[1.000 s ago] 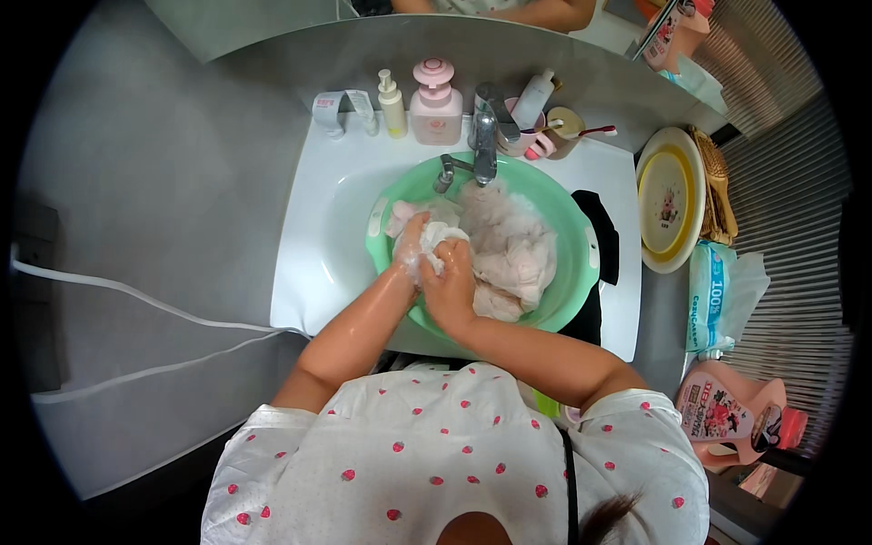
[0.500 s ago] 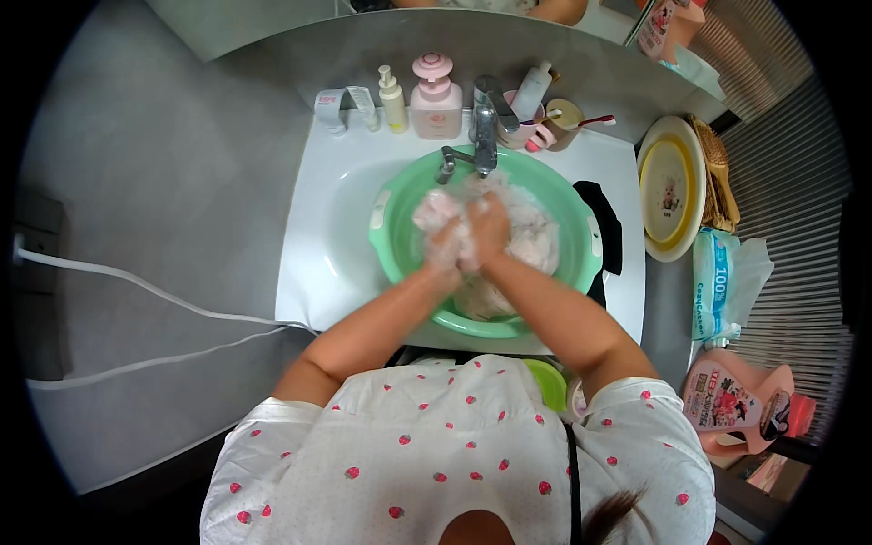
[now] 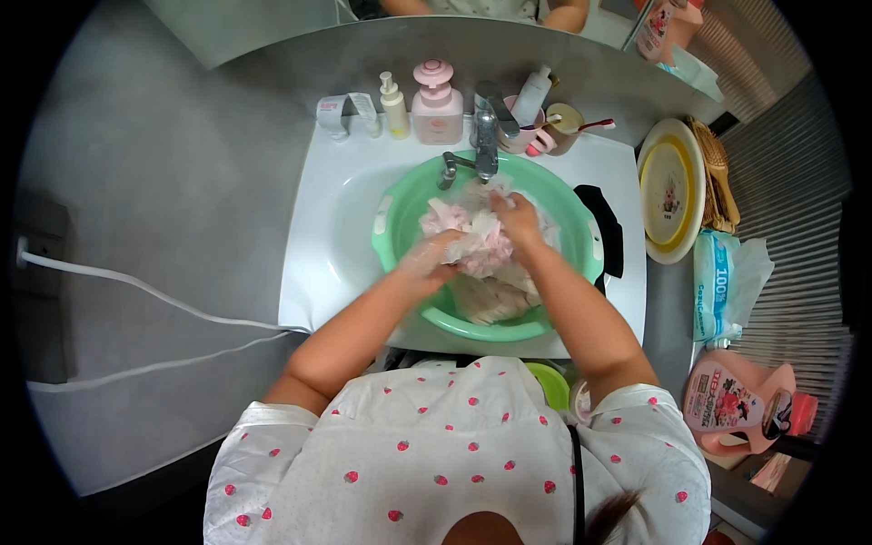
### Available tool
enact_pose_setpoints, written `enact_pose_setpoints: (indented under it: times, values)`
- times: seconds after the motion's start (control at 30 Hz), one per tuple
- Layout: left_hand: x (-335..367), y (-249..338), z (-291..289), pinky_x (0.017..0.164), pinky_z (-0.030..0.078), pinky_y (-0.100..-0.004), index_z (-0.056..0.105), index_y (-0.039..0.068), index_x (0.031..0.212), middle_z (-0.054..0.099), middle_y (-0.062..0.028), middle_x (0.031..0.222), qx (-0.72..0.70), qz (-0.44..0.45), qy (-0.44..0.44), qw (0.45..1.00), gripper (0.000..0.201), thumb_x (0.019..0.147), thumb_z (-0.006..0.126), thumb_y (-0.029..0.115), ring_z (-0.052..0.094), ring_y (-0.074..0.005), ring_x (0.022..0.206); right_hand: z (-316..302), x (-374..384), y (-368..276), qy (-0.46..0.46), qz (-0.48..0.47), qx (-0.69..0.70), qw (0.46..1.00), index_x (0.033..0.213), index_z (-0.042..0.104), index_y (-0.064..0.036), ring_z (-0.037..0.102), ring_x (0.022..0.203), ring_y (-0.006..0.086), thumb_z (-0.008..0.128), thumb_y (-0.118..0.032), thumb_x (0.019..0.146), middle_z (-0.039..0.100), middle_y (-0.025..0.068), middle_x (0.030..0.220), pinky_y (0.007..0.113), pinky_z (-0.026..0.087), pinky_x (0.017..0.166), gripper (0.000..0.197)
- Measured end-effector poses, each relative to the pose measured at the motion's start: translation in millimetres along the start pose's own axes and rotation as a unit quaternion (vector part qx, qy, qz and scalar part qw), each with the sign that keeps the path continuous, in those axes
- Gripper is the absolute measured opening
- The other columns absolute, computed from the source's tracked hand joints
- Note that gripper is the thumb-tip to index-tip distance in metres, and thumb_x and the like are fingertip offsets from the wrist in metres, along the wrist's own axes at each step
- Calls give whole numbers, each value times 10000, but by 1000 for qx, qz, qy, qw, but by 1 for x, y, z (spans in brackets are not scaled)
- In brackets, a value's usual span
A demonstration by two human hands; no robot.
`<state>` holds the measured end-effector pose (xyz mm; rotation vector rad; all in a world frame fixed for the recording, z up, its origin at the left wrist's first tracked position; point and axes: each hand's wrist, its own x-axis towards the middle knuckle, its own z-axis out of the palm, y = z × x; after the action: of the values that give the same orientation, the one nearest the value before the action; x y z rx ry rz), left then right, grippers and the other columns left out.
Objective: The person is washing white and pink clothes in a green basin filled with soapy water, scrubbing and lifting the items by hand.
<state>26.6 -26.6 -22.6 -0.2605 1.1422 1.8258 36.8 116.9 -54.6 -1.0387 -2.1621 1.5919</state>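
A green plastic basin (image 3: 391,232) sits in the white sink (image 3: 318,263), under the faucet (image 3: 487,150). Over it, my left hand (image 3: 438,254) is closed around the near left side of a wet pink and white cloth (image 3: 486,250). My right hand (image 3: 518,221) grips the same bunched cloth from its right side. Suds cling to the fabric and to my left wrist. Below the hands, a beige wet cloth (image 3: 490,302) lies in the basin. The fingertips are partly hidden in the folds.
Along the sink's back edge stand a pink pump bottle (image 3: 437,109), a slim pump bottle (image 3: 393,107) and cups with toothbrushes (image 3: 563,127). Black cloth (image 3: 601,227) hangs over the basin's right side. Further right are a yellow-rimmed basin (image 3: 670,186), a tissue pack (image 3: 718,286) and a pink detergent bottle (image 3: 731,400).
My hands have moved apart, the left toward me and the right to the right. The pink and white cloth, earlier bunched between them, is more spread out and visible.
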Motion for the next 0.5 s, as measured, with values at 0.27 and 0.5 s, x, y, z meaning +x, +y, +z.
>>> enact_pose_setpoints:
  times: [0.27, 0.5]
  values:
    - [-15, 26, 3, 870, 306, -328, 232, 16, 1188, 265, -121, 1228, 323, 145, 13, 935, 672, 667, 615, 195, 340, -217, 1080, -58, -20, -54, -261, -53, -59, 962, 845, 489, -63, 487, 752, 126, 598, -114, 681, 512, 42, 786, 221, 392, 637, 203]
    - [0, 57, 14, 751, 404, -255, 430, 60, 1083, 493, -59, 1019, 442, 230, -120, 859, 455, 660, 593, 98, 480, -143, 897, -65, -28, -89, -363, -83, 131, 919, 971, 419, -63, 451, 895, 154, 594, -71, 669, 492, 95, 990, 271, 383, 709, 350]
